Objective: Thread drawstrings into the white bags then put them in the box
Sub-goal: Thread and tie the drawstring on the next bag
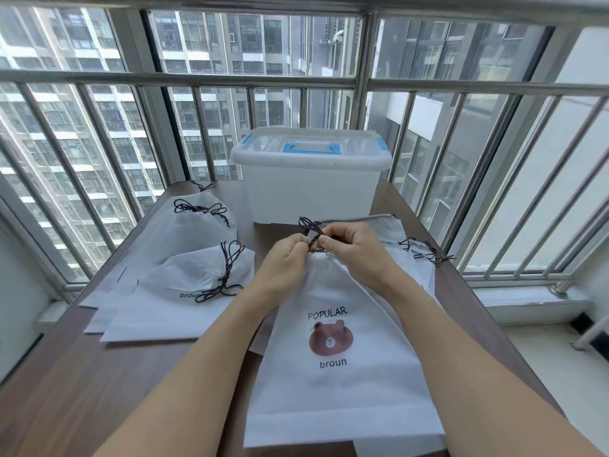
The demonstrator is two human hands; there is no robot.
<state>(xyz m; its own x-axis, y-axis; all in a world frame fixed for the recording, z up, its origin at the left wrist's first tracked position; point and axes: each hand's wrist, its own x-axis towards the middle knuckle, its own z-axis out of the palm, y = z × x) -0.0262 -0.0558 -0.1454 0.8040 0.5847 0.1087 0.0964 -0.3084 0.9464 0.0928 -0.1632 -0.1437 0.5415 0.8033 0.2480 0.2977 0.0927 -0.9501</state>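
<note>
Both hands (316, 249) pinch the drawstring (311, 230) above "POPULAR broun" bag (339, 374).

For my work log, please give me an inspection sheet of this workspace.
Surface: dark wooden table.
Job's things: bear-print bag lies flat in front, its top gathered; its dark drawstring sticks up. Tied bags lie on the left, more bags on the right. Lidded box stands behind.
Clutter: nothing seen.
Grippers: left hand and right hand both pinch the drawstring.
Cables: nothing seen.
Surroundings: metal railing, window, high buildings outside.
</note>
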